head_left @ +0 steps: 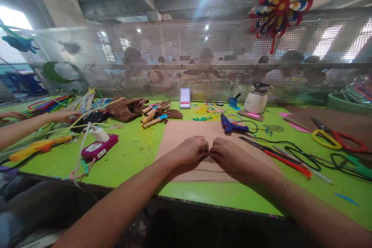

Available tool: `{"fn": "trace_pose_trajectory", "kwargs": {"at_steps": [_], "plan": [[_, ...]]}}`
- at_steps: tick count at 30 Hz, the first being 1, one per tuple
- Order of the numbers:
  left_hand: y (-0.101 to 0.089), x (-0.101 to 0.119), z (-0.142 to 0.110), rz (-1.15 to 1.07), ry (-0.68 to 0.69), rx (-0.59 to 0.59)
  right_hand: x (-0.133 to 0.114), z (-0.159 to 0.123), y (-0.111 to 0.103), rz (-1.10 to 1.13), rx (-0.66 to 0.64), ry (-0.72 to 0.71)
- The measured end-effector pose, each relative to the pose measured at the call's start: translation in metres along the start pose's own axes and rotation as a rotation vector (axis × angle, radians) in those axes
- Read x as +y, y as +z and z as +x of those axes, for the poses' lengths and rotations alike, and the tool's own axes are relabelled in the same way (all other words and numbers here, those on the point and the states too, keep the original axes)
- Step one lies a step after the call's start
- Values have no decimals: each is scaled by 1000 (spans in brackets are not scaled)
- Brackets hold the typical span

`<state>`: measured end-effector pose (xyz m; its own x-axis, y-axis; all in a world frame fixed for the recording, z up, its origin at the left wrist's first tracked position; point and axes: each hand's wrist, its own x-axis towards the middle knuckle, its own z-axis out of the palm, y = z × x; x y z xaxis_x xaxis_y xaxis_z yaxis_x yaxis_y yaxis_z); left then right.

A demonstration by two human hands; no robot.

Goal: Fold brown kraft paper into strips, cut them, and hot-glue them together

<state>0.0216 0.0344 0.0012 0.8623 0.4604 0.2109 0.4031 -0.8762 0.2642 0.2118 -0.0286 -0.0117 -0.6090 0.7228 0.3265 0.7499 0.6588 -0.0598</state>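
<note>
My left hand (195, 148) and my right hand (223, 152) meet over a stack of tan paper sheets (180, 133) at the front of the green table. The fingers of both hands are closed in a pinch, their tips almost touching. Something small and dark seems to sit between the fingertips, but the fingers hide most of it and its kind is unclear. Just beyond my right hand, a blue glue gun (231, 124) lies on the sheets' far edge. To the right of that hand rests a long dark-bladed tool with red handles (286, 159).
Scissors (334, 139) lie at the right, near black cables. A white jug (256, 99) and a phone (185, 98) stand at the back. Left are a magenta power strip (100, 146), a yellow glue gun (37, 148), brown cloth (125, 107) and another person's hand (68, 116).
</note>
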Motion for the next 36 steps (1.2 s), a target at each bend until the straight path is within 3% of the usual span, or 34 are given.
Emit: {"fn": "trace_pose_trajectory", "kwargs": {"at_steps": [4, 12, 18, 26, 33, 36], "plan": [[3, -2, -1, -23, 17, 9, -4, -6, -3, 51, 28, 71], [2, -2, -2, -7, 40, 5, -3, -12, -9, 19, 10, 79], [-9, -1, -6, -27, -37, -46, 9, -11, -5, -63, -39, 85], [-21, 4, -23, -28, -125, -16, 7, -11, -3, -114, -58, 118], [-27, 11, -22, 78, -168, -104, 7, -11, -5, -54, -118, 152], [-23, 12, -19, 170, -133, -90, -2, -4, -3, -94, -106, 165]]}}
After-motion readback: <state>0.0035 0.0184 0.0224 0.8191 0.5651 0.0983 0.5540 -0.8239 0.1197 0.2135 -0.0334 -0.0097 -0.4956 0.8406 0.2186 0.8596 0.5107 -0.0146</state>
